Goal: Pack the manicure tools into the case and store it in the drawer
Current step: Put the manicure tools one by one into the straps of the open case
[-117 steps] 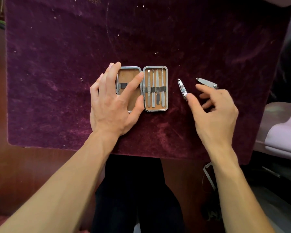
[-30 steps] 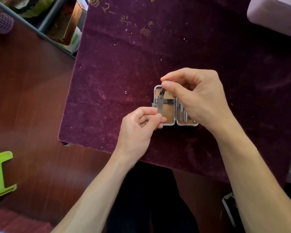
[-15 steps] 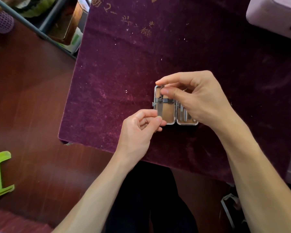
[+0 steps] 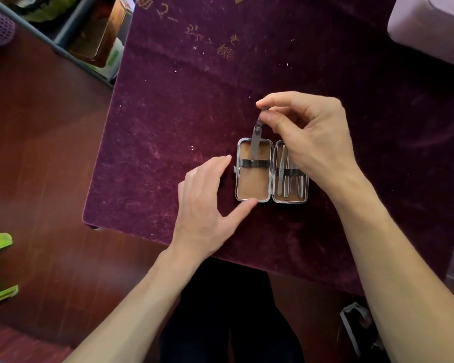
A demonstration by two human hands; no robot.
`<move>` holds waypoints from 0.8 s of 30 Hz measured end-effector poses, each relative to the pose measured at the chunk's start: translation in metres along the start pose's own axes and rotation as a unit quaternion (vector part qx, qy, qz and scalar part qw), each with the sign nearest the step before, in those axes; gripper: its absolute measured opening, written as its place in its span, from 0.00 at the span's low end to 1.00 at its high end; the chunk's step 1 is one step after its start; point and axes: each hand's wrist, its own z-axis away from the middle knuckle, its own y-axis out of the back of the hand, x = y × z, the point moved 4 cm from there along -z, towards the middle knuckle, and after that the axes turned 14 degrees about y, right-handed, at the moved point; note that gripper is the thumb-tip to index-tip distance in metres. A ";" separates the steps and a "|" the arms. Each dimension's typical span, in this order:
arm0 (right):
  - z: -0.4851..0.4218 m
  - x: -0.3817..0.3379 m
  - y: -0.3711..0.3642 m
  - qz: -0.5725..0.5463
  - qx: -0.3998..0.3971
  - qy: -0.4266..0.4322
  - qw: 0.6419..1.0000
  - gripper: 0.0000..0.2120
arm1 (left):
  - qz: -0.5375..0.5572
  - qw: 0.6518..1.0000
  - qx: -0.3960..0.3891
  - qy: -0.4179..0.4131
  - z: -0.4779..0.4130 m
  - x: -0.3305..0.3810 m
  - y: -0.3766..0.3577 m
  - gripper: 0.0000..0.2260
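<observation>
"Where is the small silver-rimmed case with the tan inside point(image 4: 252, 186)?"

"It lies open and flat on the dark purple velvet cloth point(image 4: 168, 127)."

"What is the right hand point(image 4: 312, 134) doing?"

"Its thumb and first finger pinch the top end of a thin grey metal tool point(image 4: 254, 142). The tool's low end reaches the black stretchy strap point(image 4: 261, 163) in the case's left half."

"And the left hand point(image 4: 205, 203)?"

"Its fingers are loose and hold nothing. The thumb tip touches the case's near edge. The fingers are just beside its left side."

"What is in the right half?"

"A row of slim silver tools point(image 4: 283, 176) under another strap, partly hidden by the right hand."
</observation>
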 end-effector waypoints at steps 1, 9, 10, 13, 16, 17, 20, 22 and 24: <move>0.000 0.002 -0.002 0.003 0.004 0.001 1.000 0.07 | -0.022 1.000 0.006 -0.010 0.000 -0.002 -0.004 0.38; -0.003 0.004 -0.005 0.015 0.023 0.014 1.000 0.07 | -0.144 0.979 0.125 -0.075 0.002 -0.003 -0.022 0.35; -0.003 0.003 -0.006 0.016 0.017 0.015 1.000 0.06 | -0.147 0.978 0.128 -0.076 0.002 -0.003 -0.022 0.35; -0.001 0.000 -0.008 0.031 -0.002 0.016 0.999 0.06 | -0.152 0.976 0.137 -0.075 0.002 -0.004 -0.023 0.34; 0.000 -0.001 -0.011 0.041 -0.032 0.020 0.998 0.07 | -0.157 0.974 0.145 -0.077 0.002 -0.005 -0.024 0.34; 0.000 0.000 -0.011 0.042 -0.042 0.021 0.998 0.07 | -0.158 0.973 0.147 -0.078 0.002 -0.005 -0.024 0.34; -0.001 0.002 -0.012 0.038 -0.066 0.021 0.997 0.07 | -0.163 0.972 0.153 -0.080 0.002 -0.006 -0.025 0.34; -0.002 0.003 -0.013 0.038 -0.076 0.022 0.996 0.07 | -0.166 0.970 0.158 -0.083 0.002 -0.007 -0.025 0.34; -0.002 0.003 -0.014 0.038 -0.084 0.022 0.996 0.07 | -0.167 0.969 0.162 -0.085 0.002 -0.008 -0.026 0.34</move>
